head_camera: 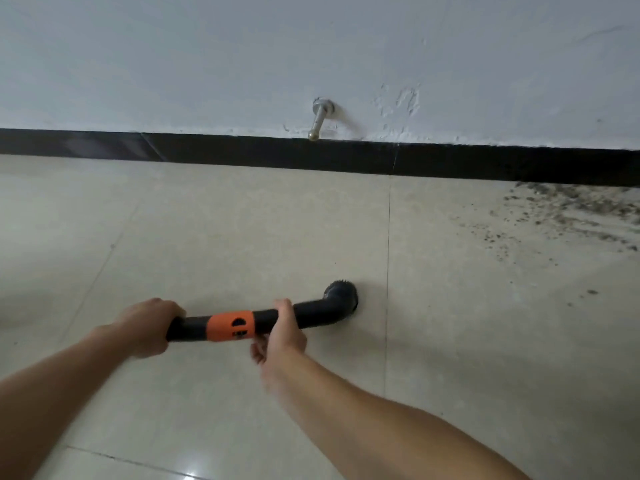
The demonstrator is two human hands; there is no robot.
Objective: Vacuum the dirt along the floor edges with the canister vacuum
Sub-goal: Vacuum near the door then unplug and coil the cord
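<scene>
We are gripping the wand [228,325] in left hand [149,323] and right hand [285,332], risking missed dirt [571,209] with the brush [343,294] sitting off the skirting [346,157]

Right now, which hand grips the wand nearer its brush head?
The right hand, just beyond the orange collar; the left hand holds the wand at its rear end.

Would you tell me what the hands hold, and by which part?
The vacuum wand: left hand on its black rear end, right hand just past the orange collar.
</scene>
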